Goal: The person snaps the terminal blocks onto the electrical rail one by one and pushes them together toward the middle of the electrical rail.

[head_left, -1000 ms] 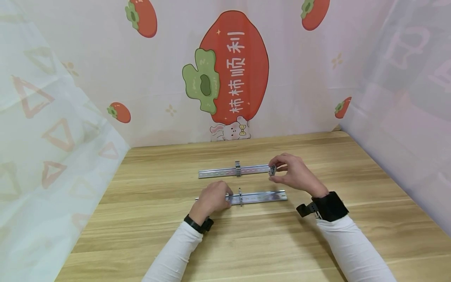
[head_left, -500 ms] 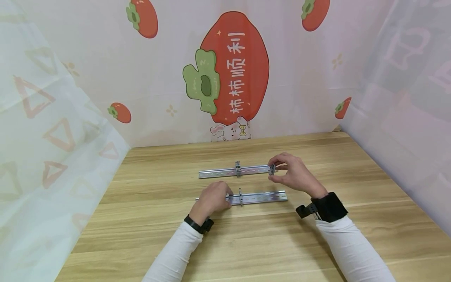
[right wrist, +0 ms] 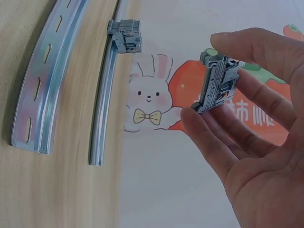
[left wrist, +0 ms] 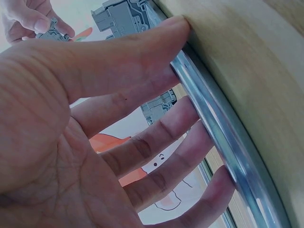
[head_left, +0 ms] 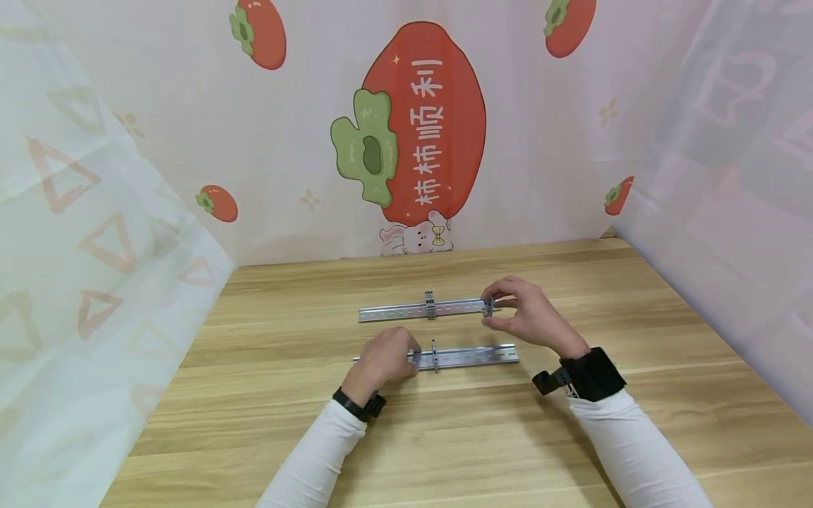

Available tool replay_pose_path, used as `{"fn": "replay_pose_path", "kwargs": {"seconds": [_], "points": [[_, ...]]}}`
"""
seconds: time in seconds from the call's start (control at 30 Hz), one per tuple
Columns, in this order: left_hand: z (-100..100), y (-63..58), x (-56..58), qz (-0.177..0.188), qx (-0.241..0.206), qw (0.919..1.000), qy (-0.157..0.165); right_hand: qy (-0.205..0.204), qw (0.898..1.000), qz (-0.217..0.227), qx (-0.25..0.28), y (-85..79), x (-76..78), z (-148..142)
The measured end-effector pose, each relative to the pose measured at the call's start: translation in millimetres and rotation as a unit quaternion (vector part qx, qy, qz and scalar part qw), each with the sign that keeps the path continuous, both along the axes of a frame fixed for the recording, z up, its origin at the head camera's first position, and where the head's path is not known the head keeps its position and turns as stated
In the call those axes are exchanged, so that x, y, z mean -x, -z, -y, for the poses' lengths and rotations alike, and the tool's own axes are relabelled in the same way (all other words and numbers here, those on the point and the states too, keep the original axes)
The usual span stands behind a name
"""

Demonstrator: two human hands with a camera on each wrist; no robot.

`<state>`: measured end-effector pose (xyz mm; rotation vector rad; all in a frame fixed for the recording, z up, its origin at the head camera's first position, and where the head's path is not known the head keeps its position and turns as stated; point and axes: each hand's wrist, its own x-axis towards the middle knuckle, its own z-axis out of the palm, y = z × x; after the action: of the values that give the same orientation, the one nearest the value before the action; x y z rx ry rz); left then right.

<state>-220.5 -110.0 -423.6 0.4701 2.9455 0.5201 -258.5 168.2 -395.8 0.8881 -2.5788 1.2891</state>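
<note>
My left hand (head_left: 381, 358) grips the near slotted metal DIN rail (head_left: 476, 357) left of its middle. In the left wrist view the thumb lies along one edge of the rail and the fingertips (left wrist: 221, 178) touch the other side. A thin grey terminal block (head_left: 435, 357) stands on this rail, just right of the hand. My right hand (head_left: 532, 312) pinches another grey terminal block (right wrist: 219, 84) between thumb and fingertips. In the right wrist view that block is held apart from both rails, beyond the far rail's right end.
A second DIN rail (head_left: 394, 312) lies behind the near one, roughly parallel. Several grey terminal blocks (head_left: 430, 305) sit together near its middle. Both rails lie on a wooden table (head_left: 444, 430). A printed curtain (head_left: 540, 162) hangs behind the table, with sheets at both sides.
The terminal block in my right hand has turned slightly and shifted a little left. My left hand keeps its place on the near rail.
</note>
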Motion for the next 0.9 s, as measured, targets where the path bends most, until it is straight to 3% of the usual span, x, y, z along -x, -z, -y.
{"fn": "replay_pose_path", "kwargs": {"seconds": [0.4, 0.9], "points": [[0.1, -0.1, 0.1, 0.002, -0.007, 1.0000, 0.003, -0.002, 1.000, 0.006, -0.004, 0.5, 0.2, 2.2], [0.0, -0.1, 0.1, 0.001, -0.005, 1.0000, 0.003, -0.017, 0.998, 0.047, 0.044, 1.6, -1.7, 7.1]]}}
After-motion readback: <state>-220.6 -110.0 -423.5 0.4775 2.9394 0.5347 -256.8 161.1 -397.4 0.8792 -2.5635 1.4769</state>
